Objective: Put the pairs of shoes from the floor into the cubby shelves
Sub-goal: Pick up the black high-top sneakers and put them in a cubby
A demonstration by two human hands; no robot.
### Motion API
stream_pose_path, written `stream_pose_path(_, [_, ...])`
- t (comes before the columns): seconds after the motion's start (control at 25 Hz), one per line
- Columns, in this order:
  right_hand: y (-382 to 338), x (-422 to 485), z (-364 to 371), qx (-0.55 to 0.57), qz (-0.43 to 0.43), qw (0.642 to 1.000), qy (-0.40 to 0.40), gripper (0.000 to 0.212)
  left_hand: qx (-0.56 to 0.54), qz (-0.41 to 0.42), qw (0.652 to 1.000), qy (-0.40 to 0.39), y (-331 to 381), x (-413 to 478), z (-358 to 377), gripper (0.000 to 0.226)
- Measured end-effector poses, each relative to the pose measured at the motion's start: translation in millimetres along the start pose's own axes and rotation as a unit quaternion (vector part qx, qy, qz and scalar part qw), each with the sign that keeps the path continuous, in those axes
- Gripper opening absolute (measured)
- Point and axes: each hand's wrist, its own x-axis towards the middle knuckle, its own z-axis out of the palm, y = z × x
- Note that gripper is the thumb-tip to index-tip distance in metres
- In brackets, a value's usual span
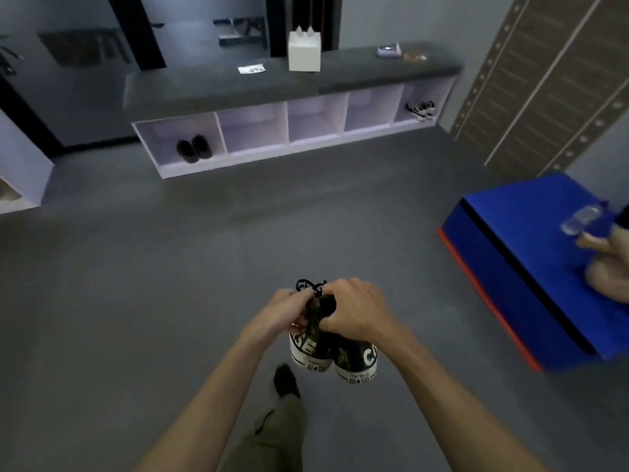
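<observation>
The carry step is in hand. The left hand (284, 310) and right hand (354, 310) each grip, clamped, the pair of sneakers (332, 356) above the floor. Next move: approach the cubby shelves (289, 131) and select one of the three vacant middle compartments.

Bare forearms; olive trouser leg (272, 434); dark shoe (286, 381).

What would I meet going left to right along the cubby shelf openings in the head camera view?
Black shoes in the first cubby, then three bare cubbies, second, third, fourth, then a pair of white and black sneakers in the last.
</observation>
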Motion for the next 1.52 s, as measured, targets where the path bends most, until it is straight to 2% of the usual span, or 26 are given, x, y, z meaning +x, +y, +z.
stream_pose_path(0.2, [77.4,144.9,-51.2,-0.011,0.002,1.0,0.0,0.019,-0.009,0.017,1.0,-0.006,100.4,140.0,-0.9,0.03])
stream_pose_path(0.36, [134.8,245.8,-104.4,-0.025,0.03,0.999,0.005,0.019,0.001,-0.006,0.999,-0.031,200.8,231.9,-1.4,0.026])
stream_pose_path(0.6, [238.4,400.1,-188.0,-0.007,0.072,0.997,0.013,0.019,0.054,-0.007,0.997,-0.056,353.7,378.2,9.3,0.035])
stream_pose_path(0.76, [315.5,511.0,-221.0,-0.01,0.042,0.999,0.009,0.021,0.053,-0.025,0.997,-0.056,431.3,482.4,20.7,0.033])
stream_pose_path(0.96, [399.5,652.9,-291.0,-0.029,-0.032,0.997,-0.056,0.026,0.014,-0.057,0.998,0.005,533.6,596.0,29.7,0.025])
stream_pose_path(1.28, [509.9,871.3,-396.7,-0.046,-0.093,0.992,-0.069,0.027,-0.017,-0.065,0.994,0.086,688.3,785.1,31.6,0.04])
stream_pose_path(1.36, [540.8,919.8,-413.8,-0.049,-0.101,0.991,-0.078,0.028,-0.022,-0.06,0.995,0.082,720.3,841.0,34.8,0.04])
stream_pose_path(1.52, [610.5,1010.8,-452.1,-0.041,-0.055,0.993,-0.095,0.027,-0.036,-0.059,0.997,0.043,787.2,953.6,50.7,0.031])
